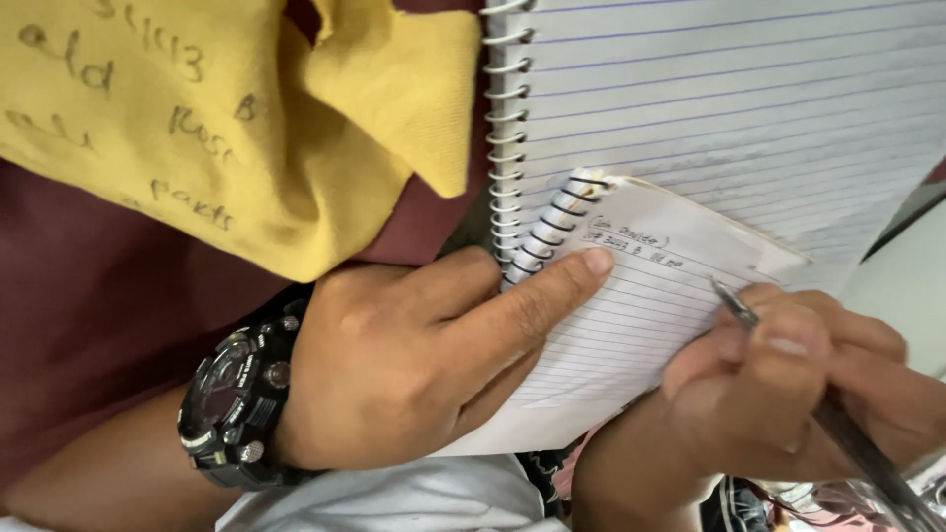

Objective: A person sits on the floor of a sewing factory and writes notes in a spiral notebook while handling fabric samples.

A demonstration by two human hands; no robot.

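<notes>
On small notepad (pixel 631 315), left hand (pixel 414 365), right hand (pixel 788 384) gripping pen (pixel 838 424)

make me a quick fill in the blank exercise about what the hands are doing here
1. The right hand holds a ____ over the small notepad.
2. The left hand steadies the pad, with a black ____ on its wrist.
3. The small notepad lies on a larger ____-bound notebook.
4. The cloth at upper left is ____ in colour.

Missing words: pen; watch; spiral; yellow
</notes>
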